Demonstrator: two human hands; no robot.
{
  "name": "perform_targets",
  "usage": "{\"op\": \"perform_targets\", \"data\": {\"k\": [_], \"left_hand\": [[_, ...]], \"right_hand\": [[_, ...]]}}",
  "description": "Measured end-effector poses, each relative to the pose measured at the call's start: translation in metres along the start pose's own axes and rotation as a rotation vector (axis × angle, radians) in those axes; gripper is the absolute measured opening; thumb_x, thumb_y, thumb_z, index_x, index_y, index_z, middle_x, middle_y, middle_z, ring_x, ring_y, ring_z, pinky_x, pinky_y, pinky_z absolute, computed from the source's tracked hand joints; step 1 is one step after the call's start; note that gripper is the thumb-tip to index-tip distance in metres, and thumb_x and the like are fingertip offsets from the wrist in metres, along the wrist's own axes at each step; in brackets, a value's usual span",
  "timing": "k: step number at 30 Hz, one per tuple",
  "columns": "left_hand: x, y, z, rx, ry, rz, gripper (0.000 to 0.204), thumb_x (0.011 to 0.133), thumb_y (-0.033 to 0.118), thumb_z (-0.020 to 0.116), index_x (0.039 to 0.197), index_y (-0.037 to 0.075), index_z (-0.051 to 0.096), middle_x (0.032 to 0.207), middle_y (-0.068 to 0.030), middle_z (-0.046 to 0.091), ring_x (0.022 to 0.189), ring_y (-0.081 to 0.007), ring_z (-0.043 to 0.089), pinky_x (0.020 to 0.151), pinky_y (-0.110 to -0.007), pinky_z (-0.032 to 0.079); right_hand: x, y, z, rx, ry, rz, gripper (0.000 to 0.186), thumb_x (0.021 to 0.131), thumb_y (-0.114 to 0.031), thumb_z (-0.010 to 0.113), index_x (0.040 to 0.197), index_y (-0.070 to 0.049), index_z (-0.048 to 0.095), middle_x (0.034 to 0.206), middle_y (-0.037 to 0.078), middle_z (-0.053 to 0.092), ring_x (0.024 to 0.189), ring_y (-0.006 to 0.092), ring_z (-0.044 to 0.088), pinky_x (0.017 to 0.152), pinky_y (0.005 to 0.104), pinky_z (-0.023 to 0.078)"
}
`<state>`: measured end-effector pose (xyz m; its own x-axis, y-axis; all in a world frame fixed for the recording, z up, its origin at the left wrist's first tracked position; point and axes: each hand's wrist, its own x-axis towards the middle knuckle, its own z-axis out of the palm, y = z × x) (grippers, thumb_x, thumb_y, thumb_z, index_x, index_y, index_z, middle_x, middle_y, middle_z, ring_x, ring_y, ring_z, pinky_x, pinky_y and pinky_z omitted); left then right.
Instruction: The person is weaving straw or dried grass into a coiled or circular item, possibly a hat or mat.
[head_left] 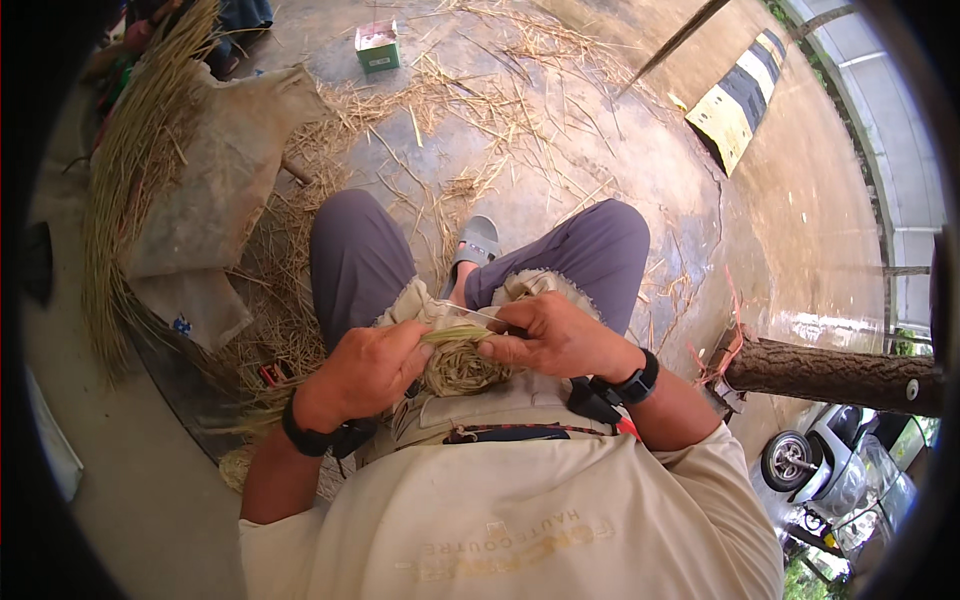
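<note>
In my lap lies a small coiled, woven piece of straw [466, 368], pale green-brown and rounded. My left hand [372, 368] is closed at its left edge, with fingers and thumb pinching a bunch of straw strands [455, 333] along the top of the coil. A thin, pale, straight strand [470, 310] runs above the coil to the fingers of my right hand [548, 338], which pinch it. I cannot tell if it is thread or a needle. My right thumb rests against the coil's right edge.
Loose straw [440, 190] litters the floor. A long straw bundle [135, 190] lies over a pale cloth sheet [210, 190] at the left, with a person beyond. There are also a green box [378, 48], a log post [830, 374] and a parked scooter [835, 465].
</note>
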<state>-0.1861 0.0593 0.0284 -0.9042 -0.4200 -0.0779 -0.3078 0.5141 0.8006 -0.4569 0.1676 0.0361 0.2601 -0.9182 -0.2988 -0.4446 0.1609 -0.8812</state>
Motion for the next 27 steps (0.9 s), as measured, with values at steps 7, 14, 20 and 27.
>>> {"op": "perform_targets", "data": {"k": [7,14,20,27], "left_hand": [[0.018,0.011,0.014,-0.033,0.074,0.052,0.021,0.100,0.016,0.063,0.113,-0.001,0.064,0.087,-0.0249,0.069,0.078,-0.0448,0.069,0.066,-0.050,0.054],[0.020,0.012,0.015,0.233,0.083,0.226,0.025,0.100,0.016,0.062,0.119,-0.001,0.064,0.090,-0.0248,0.070,0.083,-0.0440,0.070,0.068,-0.049,0.055],[0.025,0.003,0.011,-0.215,0.047,0.040,0.031,0.102,0.020,0.063,0.125,-0.001,0.064,0.094,-0.0247,0.071,0.083,-0.0390,0.071,0.071,-0.044,0.056],[0.024,-0.003,0.010,-0.362,0.038,-0.180,0.028,0.103,0.023,0.065,0.110,-0.004,0.069,0.082,-0.0216,0.068,0.072,-0.0207,0.064,0.068,-0.039,0.053]], "right_hand": [[-0.020,0.047,-0.009,0.788,0.066,0.318,0.035,0.105,-0.036,0.066,0.110,-0.002,0.075,0.077,-0.002,0.064,0.070,0.0156,0.064,0.061,0.0338,0.050],[0.039,-0.032,-0.009,0.889,-0.052,-0.181,0.024,0.109,-0.019,0.055,0.119,0.001,0.066,0.112,0.013,0.071,0.100,0.0286,0.072,0.088,0.0396,0.058],[0.015,-0.043,0.020,0.154,-0.328,-0.690,0.021,0.108,-0.010,0.056,0.122,0.001,0.066,0.122,0.019,0.067,0.118,0.0357,0.064,0.100,0.0429,0.053],[0.019,-0.027,0.015,0.168,-0.380,-0.699,0.023,0.107,-0.008,0.057,0.125,0.003,0.066,0.133,0.022,0.065,0.122,0.0404,0.062,0.105,0.0491,0.050]]}}
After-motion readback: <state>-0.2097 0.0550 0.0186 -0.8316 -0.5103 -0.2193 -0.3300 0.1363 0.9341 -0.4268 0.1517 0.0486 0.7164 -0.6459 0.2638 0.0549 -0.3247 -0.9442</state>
